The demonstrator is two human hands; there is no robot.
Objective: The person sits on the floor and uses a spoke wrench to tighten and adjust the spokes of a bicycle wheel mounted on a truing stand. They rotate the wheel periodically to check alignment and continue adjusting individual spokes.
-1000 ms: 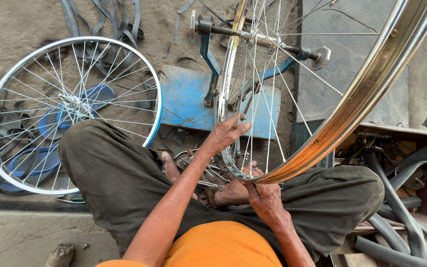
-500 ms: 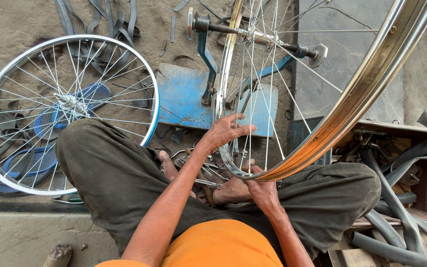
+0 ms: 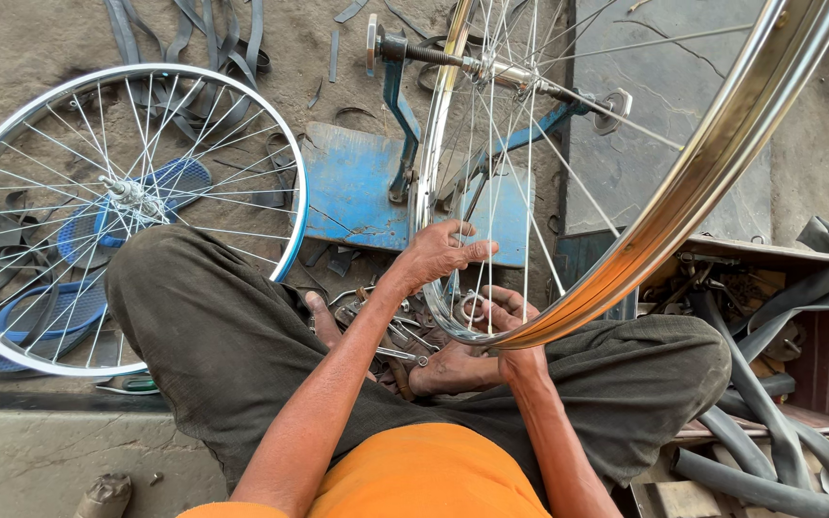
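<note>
1. The bicycle wheel (image 3: 626,240) I am working on stands upright in the blue truing stand (image 3: 357,192), its shiny rim sweeping from 12 o'clock down to my lap. I judge it light but springy, stiff at the rim and slippery on the polished metal, so the rim edge is the best hold.
2. A second wheel (image 3: 117,211) lies flat on the ground at 9 o'clock, over blue sandals.
3. Black rubber tubes (image 3: 769,422) pile up at 4 o'clock.
4. My left hand (image 3: 438,254) rests open on the rim's inner side, fingers spread among the spokes.
5. My right hand (image 3: 501,317) sits under the rim's lowest point, fingers curled near the spokes; I cannot tell whether it pinches anything.
6. Small tools (image 3: 395,336) lie between my knees.
</note>
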